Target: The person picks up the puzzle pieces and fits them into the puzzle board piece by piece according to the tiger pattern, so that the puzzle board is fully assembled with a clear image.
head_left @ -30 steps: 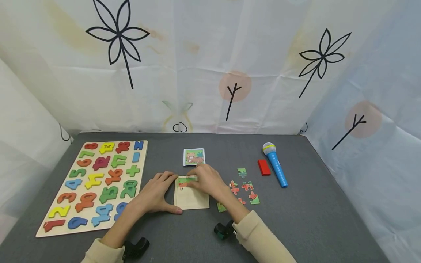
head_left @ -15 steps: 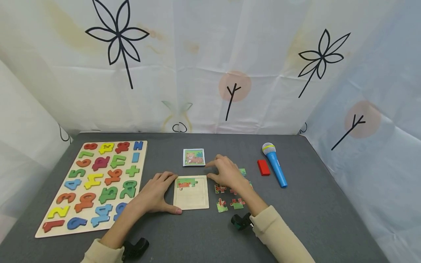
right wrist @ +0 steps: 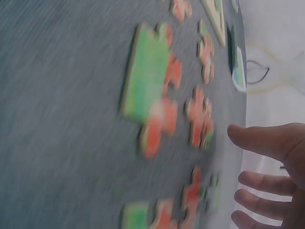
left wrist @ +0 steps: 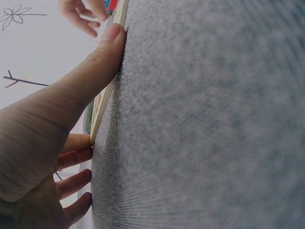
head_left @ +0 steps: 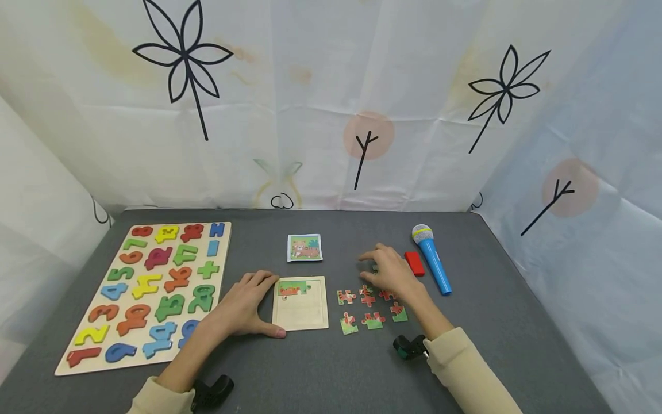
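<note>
Rests left hand (head_left: 253, 305) spread against left side of wooden tray (head_left: 302, 313), with joined pieces (head_left: 293, 287) in its far left corner; hovers right hand (head_left: 395, 275), fingers apart, over far side of loose puzzle pieces (head_left: 373, 323) on surface (head_left: 310, 374) right of tray

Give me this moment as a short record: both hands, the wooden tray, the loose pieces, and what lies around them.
left hand: hand spans the tray's left side, thumb at the near edge
right hand: hand hovers over the loose pieces, nothing visibly held
wooden tray: tray has fitted pieces in its far left corner
loose pieces: jigsaw pieces right of the tray, one partly hidden
beyond tray: picture card
far left: number board
right side: red block, blue microphone
</note>
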The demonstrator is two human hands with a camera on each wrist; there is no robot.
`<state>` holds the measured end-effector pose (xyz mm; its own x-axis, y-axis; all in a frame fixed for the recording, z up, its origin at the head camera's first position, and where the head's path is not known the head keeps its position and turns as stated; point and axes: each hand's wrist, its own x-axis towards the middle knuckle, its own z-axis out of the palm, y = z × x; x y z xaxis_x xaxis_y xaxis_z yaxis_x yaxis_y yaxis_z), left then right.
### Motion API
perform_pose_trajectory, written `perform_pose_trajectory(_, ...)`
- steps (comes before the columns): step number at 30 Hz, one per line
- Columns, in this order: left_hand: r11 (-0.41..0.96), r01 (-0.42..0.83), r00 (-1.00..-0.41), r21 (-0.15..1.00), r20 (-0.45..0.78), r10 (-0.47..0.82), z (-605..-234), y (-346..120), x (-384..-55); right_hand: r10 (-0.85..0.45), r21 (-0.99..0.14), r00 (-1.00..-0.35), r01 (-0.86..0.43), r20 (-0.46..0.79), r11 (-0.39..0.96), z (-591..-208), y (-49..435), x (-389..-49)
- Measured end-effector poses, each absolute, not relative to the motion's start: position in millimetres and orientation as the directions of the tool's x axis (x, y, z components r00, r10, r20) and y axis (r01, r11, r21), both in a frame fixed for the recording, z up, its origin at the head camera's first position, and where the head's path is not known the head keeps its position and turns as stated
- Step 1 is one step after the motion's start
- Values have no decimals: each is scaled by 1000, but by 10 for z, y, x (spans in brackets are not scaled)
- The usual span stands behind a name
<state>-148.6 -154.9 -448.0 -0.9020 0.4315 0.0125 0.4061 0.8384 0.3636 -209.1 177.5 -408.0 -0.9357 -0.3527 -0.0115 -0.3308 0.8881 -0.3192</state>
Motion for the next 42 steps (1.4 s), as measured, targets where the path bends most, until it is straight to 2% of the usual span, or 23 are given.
perform_pose_trajectory(11, 836, 407, -902, 369, 16, 432, -4475, -1548, -1478, -343, -346, -939, -313, -28, 885, -4154, 2043, -2049)
perform_pose_trajectory(42, 838, 394, -906, 377, 6, 424, -4515, -1559, -1493, -297, -383, -955, -276, 5, 882, -4245, 1992, -2040)
